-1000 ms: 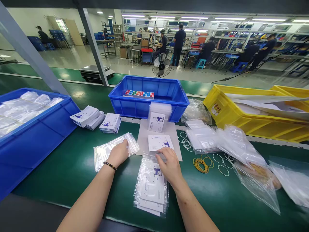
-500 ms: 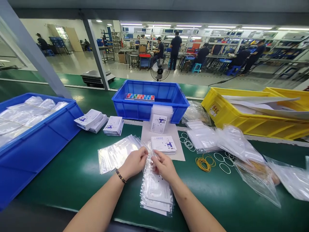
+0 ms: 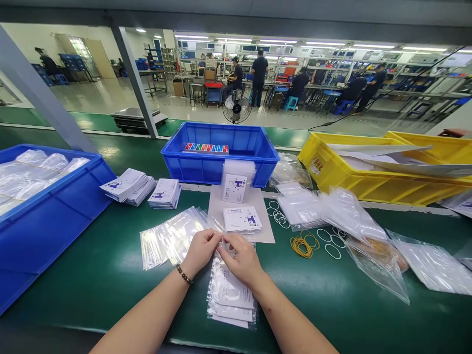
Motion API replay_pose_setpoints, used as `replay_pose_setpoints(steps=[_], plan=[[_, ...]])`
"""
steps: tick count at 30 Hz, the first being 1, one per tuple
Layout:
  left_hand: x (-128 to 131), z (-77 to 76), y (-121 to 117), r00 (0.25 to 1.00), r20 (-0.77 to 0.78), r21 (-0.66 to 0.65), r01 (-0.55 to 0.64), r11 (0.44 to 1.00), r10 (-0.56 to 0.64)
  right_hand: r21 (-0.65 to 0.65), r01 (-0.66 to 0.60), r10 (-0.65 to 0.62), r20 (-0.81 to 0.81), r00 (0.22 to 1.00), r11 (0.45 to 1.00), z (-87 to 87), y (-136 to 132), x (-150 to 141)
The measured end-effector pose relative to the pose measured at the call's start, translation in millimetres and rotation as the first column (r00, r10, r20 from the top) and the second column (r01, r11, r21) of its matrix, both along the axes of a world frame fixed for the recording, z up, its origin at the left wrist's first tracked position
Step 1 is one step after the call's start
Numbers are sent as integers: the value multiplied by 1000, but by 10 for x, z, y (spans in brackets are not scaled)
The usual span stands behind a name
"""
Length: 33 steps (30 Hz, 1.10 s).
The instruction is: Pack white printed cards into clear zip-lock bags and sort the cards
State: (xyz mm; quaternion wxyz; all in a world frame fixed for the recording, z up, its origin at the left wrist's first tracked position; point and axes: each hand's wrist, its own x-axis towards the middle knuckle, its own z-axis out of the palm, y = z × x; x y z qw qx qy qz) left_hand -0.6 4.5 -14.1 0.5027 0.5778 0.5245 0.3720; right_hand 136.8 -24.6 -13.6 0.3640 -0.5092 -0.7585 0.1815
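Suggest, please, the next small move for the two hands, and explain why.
Perhaps ease open the far end of the clear plastic bag: the left hand and right hand both seem to pinch it there, and the stack of printed booklets lies just beyond them.

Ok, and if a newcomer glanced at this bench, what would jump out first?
Probably the bright crates: a blue crate of clear bags at the left, a second blue crate at the back centre, and a yellow crate at the back right. Next might come the left hand and right hand, fingertips close together at the far end of the bagged cards, front and centre.
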Motion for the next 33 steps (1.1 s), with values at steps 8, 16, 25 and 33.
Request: replay_pose_setpoints(steps=[8,16,25,33], plan=[[37,30,-89,966,-246,197,135,971,-84,-26,123,-121,71,990,992,-58,41,6],[-25,59,-24,978,-194,116,96,989,-72,313,172,-219,122,968,934,-77,107,26],[-218,203,14,984,-181,447,86,890,-5,95,-73,72,17,997,993,-23,69,82],[-348,294,48,833,-483,319,455,831,-270,-470,-298,233,-193,953,831,300,117,396]])
